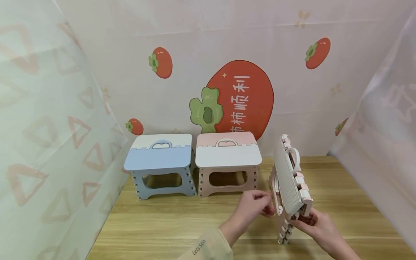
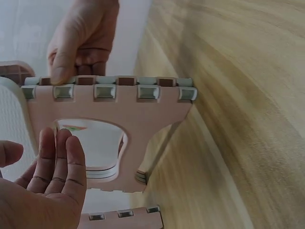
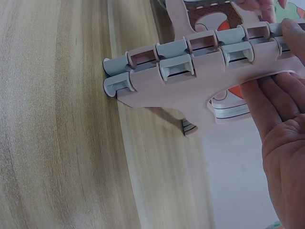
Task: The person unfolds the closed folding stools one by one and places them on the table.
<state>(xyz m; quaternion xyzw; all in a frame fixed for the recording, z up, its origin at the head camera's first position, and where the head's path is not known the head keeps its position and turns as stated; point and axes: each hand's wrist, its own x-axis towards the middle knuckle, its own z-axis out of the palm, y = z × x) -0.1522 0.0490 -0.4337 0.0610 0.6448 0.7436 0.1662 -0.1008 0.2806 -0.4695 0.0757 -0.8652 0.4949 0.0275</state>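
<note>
A pink and white folding stool (image 1: 287, 184) stands on end, partly folded, with its white handle (image 1: 295, 160) pointing up and to the right. My right hand (image 1: 321, 229) grips the near hinged edge of the leg panel. In the right wrist view, its thumb lies over the hinge knuckles (image 3: 238, 52) and the fingers reach into the panel's cut-out. My left hand (image 1: 251, 206) is just left of the stool. The left wrist view shows its fingers (image 2: 76, 162) loosely bent, nothing in them, in front of the pink leg panel (image 2: 147, 119).
Two unfolded stools stand at the back of the wooden table (image 1: 156, 224): a blue and white stool (image 1: 159, 159) at left and a pink and white stool (image 1: 228, 157) beside it. Behind them hangs a printed curtain (image 1: 182, 108), with more sheeting along both sides.
</note>
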